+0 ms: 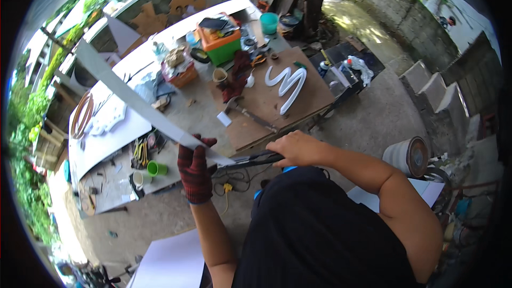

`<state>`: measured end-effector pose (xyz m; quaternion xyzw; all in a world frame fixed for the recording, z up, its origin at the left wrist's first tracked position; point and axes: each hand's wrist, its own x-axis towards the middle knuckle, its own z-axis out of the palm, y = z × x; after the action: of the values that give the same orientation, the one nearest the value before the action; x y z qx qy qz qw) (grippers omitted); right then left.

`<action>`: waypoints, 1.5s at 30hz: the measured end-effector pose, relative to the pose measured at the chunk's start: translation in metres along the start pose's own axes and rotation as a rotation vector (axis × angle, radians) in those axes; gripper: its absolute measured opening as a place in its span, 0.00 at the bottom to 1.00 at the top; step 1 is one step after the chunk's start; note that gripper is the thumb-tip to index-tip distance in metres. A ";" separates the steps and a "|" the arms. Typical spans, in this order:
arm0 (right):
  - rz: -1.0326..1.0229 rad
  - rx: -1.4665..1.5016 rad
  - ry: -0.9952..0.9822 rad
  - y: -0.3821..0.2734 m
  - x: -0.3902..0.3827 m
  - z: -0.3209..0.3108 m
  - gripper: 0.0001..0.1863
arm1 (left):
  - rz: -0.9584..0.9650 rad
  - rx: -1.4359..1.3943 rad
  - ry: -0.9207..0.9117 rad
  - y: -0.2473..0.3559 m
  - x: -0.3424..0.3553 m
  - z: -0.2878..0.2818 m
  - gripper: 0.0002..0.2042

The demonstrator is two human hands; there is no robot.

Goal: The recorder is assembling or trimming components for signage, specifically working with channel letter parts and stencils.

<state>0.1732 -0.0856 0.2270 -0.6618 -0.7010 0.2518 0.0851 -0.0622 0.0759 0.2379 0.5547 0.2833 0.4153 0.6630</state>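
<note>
My left hand [194,169], in a red-and-black glove, is closed on a long white strip [126,93] that slants up toward the upper left. My bare right hand [293,148] grips a long black tool [249,159], possibly shears, at the strip's lower end; its exact shape is unclear. Beyond my hands, a hammer [253,114] lies on a brown board [311,97] with a white squiggly cutout [293,93].
The cluttered table [106,201] holds an orange-green bin [218,48], several cups [157,168] and white sheets [106,144]. Below are cords [226,187] and a white sheet [165,261]. A bucket [402,154] stands right, near concrete steps [432,85]; a person [447,22] appears beyond the wall.
</note>
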 end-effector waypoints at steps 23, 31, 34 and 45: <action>-0.008 0.003 -0.025 -0.018 0.020 -0.017 0.31 | 0.239 -0.235 -0.126 0.010 -0.007 -0.020 0.11; 0.006 -0.072 -0.023 -0.022 0.021 -0.023 0.33 | 0.135 -0.314 -0.051 0.007 0.000 -0.018 0.11; 0.012 -0.082 -0.031 -0.023 0.021 -0.025 0.33 | 0.127 -0.336 -0.040 0.005 0.002 -0.017 0.11; -0.002 -0.075 -0.064 -0.019 0.019 -0.023 0.33 | 0.149 -0.209 0.023 -0.003 0.000 -0.010 0.10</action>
<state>0.1651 -0.0617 0.2516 -0.6553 -0.7130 0.2463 0.0382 -0.0704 0.0809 0.2331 0.4974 0.2042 0.4971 0.6810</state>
